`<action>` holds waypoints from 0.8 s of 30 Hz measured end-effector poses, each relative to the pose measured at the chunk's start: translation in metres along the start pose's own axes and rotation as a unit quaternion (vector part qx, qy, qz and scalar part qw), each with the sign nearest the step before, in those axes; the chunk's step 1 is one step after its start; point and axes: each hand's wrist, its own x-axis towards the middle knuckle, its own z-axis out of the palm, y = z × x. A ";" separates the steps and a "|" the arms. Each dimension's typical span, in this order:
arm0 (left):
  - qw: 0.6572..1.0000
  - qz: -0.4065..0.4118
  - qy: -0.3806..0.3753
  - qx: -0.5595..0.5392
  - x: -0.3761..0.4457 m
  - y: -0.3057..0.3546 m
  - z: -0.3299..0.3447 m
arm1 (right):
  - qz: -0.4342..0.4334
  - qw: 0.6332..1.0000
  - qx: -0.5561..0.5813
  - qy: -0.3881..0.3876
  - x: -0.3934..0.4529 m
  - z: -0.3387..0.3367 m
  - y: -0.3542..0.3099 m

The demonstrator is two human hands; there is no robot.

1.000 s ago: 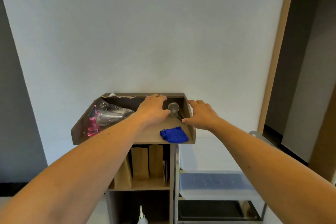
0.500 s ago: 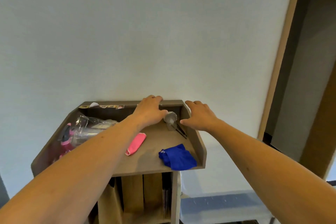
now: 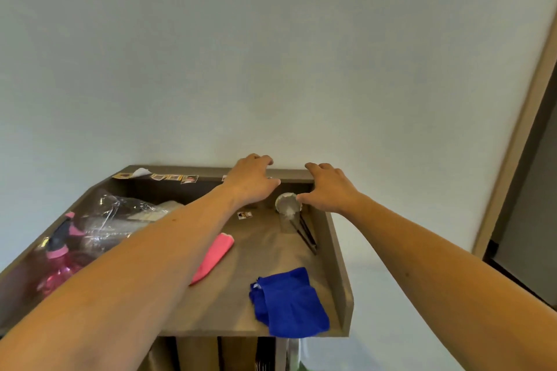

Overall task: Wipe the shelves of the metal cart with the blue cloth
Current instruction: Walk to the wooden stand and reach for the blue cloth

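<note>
Head view, go. Hands?

— My left hand is on the back rim of the brown tray top, fingers bent over the rim edge, nothing inside them. My right hand is just beside it at the back right corner, fingers loosely spread, thumb tip near a small clear cup. Contact with the cup: cannot tell. It holds nothing.

— Blue cloth?

— Blue cloth lies crumpled at the front right corner, against the front edge, just beside the right rim. Well apart from both hands.

— Anything between?

— Dark tongs lie along the right rim, near the cup. Pink oblong item partly under my left forearm, mid tray. Bare tray floor between it, the tongs and the cloth.

— Left side?

— Crowded. Clear plastic bag, pink spray bottle against the left rim. Small stickers along the back rim. White wall right behind, door frame at far right.
</note>
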 end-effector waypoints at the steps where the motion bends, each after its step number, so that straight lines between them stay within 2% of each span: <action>1: 1.000 -0.002 -0.003 0.005 0.008 0.002 0.006 | -0.003 1.000 0.004 -0.007 0.011 0.002 0.008; 11: 0.998 -0.044 -0.039 0.035 0.031 -0.017 0.058 | -0.028 0.996 0.058 -0.068 0.054 0.056 0.044; 17: 0.992 -0.085 -0.080 0.044 0.006 -0.053 0.082 | -0.023 0.991 0.076 -0.104 0.034 0.106 0.034; 24: 0.990 -0.104 -0.094 0.016 -0.019 -0.078 0.105 | -0.010 0.981 0.067 -0.184 -0.015 0.160 0.009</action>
